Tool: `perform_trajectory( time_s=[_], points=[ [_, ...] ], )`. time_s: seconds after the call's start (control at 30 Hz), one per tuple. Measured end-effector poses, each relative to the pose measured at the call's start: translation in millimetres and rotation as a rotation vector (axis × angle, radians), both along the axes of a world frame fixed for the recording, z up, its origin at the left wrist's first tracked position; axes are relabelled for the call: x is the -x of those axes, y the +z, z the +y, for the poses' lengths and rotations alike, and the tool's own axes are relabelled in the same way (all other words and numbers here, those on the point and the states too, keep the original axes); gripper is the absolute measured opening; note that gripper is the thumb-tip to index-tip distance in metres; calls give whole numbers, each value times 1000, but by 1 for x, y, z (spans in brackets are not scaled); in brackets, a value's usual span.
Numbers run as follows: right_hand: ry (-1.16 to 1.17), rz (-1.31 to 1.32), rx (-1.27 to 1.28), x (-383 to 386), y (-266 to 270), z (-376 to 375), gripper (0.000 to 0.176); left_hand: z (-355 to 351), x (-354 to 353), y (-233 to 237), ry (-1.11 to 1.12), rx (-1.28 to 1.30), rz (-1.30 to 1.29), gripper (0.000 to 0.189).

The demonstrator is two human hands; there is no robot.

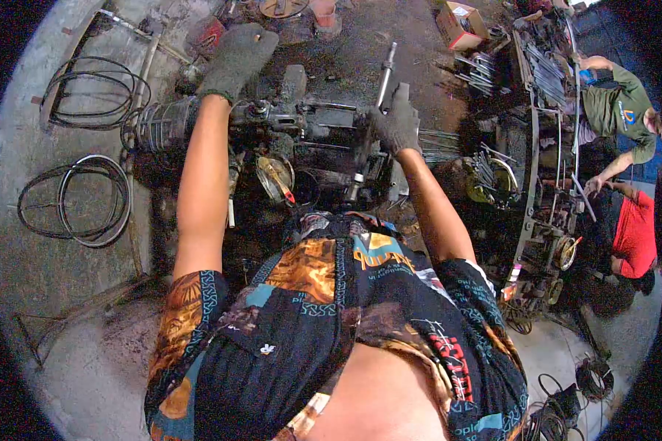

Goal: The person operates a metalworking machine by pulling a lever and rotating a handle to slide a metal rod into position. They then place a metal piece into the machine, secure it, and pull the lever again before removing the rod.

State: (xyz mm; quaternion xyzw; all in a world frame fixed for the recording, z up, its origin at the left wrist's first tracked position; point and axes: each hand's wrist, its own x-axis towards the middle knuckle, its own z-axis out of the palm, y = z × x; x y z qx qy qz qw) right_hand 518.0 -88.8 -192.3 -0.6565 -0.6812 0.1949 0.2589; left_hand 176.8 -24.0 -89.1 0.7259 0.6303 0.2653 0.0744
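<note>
My right hand, in a dark grey work glove, is closed round a long metal lever. The lever's bright round end points away from me, and another shiny end shows nearer my body. My left hand, gloved as well, is raised over the far left side of a dark, greasy machine. Its fingers are curled together, with a small light spot at their tip; I cannot tell what they hold. Between my arms, a brush with a yellow and red handle lies in a round container.
Coiled cables lie on the floor at left. An open cardboard box stands at the far right, near bundles of metal rods. Another long bench runs along the right, with two people beyond it.
</note>
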Motion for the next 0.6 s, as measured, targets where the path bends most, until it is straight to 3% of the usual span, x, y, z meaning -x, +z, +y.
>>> perform_trajectory(
  time_s=[0.03,0.07,0.13,0.2,0.27,0.4,0.47,0.5,0.53,0.57,0.6],
  points=[
    [72,101,272,-3,-10,5,38,4,-1,7,24,64,134,48],
    [70,99,271,-3,-15,6,38,7,-2,11,49,127,267,52],
    [279,115,267,-3,-27,9,29,18,1,6,72,129,314,53],
    [286,56,283,-4,-32,13,30,22,4,8,99,132,363,55],
    [307,-210,180,-9,-34,10,37,27,10,9,-45,108,375,55],
    [374,-320,163,-11,-14,13,41,35,12,-3,-8,172,217,52],
    [398,-667,88,-3,13,9,41,26,12,0,-50,56,196,49],
    [400,-667,88,-8,-1,14,41,28,11,0,-48,57,196,49],
    [419,-538,-107,-16,-25,20,39,29,9,-1,0,71,181,48],
    [435,-404,-302,-14,-22,20,40,28,6,1,50,83,165,48],
    [437,-403,-301,-11,-19,18,40,26,6,3,52,84,165,48]
  ],
)
